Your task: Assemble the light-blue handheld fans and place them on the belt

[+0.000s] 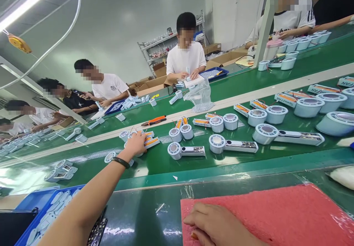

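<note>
My left hand reaches out over the green conveyor belt, its fingers closed on a light blue handheld fan part beside pieces with orange batteries. A dark band sits on that wrist. My right hand rests palm down on the near edge of a pink foam mat, fingers curled together, and I cannot see anything in it. Two more fan units lie on the belt just right of my left hand.
Many round fan heads and open handles line the belt to the right. A blue bin of parts sits at my lower left. Orange pliers lie further back. Several other people work across the belt, beside cardboard boxes and a shelf.
</note>
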Available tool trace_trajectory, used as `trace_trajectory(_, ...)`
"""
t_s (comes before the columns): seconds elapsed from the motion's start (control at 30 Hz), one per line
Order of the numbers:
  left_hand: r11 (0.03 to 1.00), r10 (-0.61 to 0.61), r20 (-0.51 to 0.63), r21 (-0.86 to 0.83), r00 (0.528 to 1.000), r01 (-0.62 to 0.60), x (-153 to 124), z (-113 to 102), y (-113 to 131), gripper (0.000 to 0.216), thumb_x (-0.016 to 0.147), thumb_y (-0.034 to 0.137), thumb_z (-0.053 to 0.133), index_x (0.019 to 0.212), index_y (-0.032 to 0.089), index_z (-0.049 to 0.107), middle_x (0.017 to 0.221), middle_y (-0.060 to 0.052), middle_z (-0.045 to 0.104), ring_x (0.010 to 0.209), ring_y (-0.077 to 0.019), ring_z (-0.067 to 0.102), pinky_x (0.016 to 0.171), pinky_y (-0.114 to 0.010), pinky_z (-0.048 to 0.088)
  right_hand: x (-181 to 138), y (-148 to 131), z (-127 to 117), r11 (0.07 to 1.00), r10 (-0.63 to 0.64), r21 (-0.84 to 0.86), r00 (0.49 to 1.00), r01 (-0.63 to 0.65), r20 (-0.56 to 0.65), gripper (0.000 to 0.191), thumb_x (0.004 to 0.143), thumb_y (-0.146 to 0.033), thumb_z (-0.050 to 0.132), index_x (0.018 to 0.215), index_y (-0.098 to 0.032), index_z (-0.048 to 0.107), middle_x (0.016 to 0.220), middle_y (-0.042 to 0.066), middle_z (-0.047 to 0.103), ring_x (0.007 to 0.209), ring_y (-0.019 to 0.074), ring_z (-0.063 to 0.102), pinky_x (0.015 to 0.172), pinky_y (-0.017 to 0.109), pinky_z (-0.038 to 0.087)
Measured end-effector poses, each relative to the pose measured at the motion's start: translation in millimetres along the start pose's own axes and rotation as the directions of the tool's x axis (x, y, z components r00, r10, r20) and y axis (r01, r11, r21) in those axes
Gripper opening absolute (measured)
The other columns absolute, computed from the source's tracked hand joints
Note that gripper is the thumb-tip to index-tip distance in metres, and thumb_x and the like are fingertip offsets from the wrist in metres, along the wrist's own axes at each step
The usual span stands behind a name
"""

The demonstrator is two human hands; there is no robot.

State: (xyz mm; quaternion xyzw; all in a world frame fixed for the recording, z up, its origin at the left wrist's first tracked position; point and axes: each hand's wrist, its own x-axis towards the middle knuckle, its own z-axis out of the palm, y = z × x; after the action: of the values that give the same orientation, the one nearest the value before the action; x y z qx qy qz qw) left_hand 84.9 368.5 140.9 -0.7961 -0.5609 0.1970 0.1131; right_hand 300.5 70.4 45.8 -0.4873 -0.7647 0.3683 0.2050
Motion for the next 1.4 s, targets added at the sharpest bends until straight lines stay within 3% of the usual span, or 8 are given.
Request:
trace_trajectory(0.3,0.997,0.079,0.075,-0.004,0.994,-0.079,-2.4,-18.5,14.2,0.050,0.085,0.039,0.079,0.128,0.019,0.062,0.126,-0.011,0.065,0.120,-0.0317,0.061,0.108,-0.059,0.046,-4.8,-7.1,-4.9,0.997,-0.046,0.052,0.997,0.050,-0.065,0.031,0.094,-0.019,0.056,0.118,-0.025,0.073,0.113,0.003,0.075,0.102,0.0213,0.068,0.085,0.029,0.051)
trace_trajectory(0.53,0.953,0.288,-0.095,-0.069,0.953,-0.295,-74.6,-39.7,24.3,0.058,0.078,0.038,0.077,0.133,0.029,0.059,0.137,-0.006,0.064,0.133,-0.0333,0.054,0.123,-0.053,0.026,-11.8,-0.4,-4.2,0.992,-0.117,0.042,0.988,0.122,-0.104,0.034,0.099,-0.021,0.047,0.123,-0.022,0.071,0.117,0.008,0.073,0.106,0.0239,0.068,0.089,0.034,0.053)
trace_trajectory(0.7,0.783,0.622,-0.071,0.043,0.780,-0.620,-168.7,-22.4,4.9,0.048,0.083,0.022,0.071,0.129,0.029,0.061,0.127,-0.005,0.067,0.125,-0.0296,0.058,0.127,-0.064,0.000,-11.8,4.0,-2.2,0.990,-0.135,0.016,0.986,0.137,-0.100,0.034,0.101,-0.022,0.044,0.123,-0.022,0.070,0.119,0.009,0.072,0.107,0.0242,0.067,0.091,0.037,0.054)
trace_trajectory(0.9,0.660,0.750,-0.014,0.081,0.661,-0.747,-245.2,30.7,-20.7,0.039,0.098,0.005,0.047,0.121,0.031,0.065,0.128,-0.005,0.067,0.131,-0.0228,0.057,0.130,-0.062,0.007,-12.5,-0.4,-6.9,0.994,-0.110,-0.033,0.993,0.108,-0.049,0.033,0.102,-0.023,0.044,0.122,-0.023,0.070,0.120,0.008,0.072,0.106,0.0251,0.068,0.088,0.038,0.055)
trace_trajectory(1.07,0.663,0.748,-0.054,0.116,0.662,-0.739,-258.1,57.3,-46.7,0.039,0.096,0.009,0.054,0.121,0.035,0.069,0.137,-0.004,0.066,0.141,-0.0236,0.051,0.131,-0.055,0.020,-13.8,-7.8,-11.0,0.993,-0.108,-0.054,0.992,0.105,-0.071,0.034,0.101,-0.019,0.046,0.126,-0.020,0.070,0.126,0.009,0.072,0.115,0.0248,0.066,0.097,0.039,0.053)
trace_trajectory(1.27,0.551,0.834,-0.189,0.280,0.518,-0.786,-248.4,55.2,-72.2,0.074,0.086,0.017,0.068,0.149,0.049,0.046,0.159,-0.002,0.045,0.147,-0.0316,0.044,0.122,-0.057,0.039,-10.7,-11.5,-12.0,0.994,-0.073,-0.083,0.994,0.066,-0.080,0.032,0.100,-0.021,0.052,0.127,-0.021,0.070,0.125,0.008,0.072,0.112,0.0252,0.067,0.093,0.037,0.053)
trace_trajectory(1.33,0.548,0.836,-0.158,0.256,0.525,-0.796,-237.0,38.0,-74.9,0.086,0.081,0.008,0.062,0.152,0.051,0.041,0.162,-0.001,0.039,0.149,-0.0311,0.041,0.121,-0.057,0.040,-10.2,-12.2,-11.1,0.996,-0.058,-0.068,0.994,0.051,-0.093,0.031,0.099,-0.020,0.053,0.125,-0.022,0.071,0.122,0.007,0.073,0.110,0.0246,0.068,0.091,0.035,0.053)
trace_trajectory(1.4,0.613,0.790,-0.147,0.192,0.595,-0.766,-214.3,15.6,-73.1,0.092,0.076,-0.001,0.053,0.152,0.049,0.042,0.162,0.000,0.040,0.149,-0.0285,0.042,0.123,-0.053,0.038,-10.4,-12.8,-10.7,0.998,-0.059,-0.039,0.994,0.055,-0.094,0.031,0.099,-0.019,0.052,0.122,-0.023,0.072,0.120,0.006,0.074,0.107,0.0238,0.068,0.089,0.034,0.052)
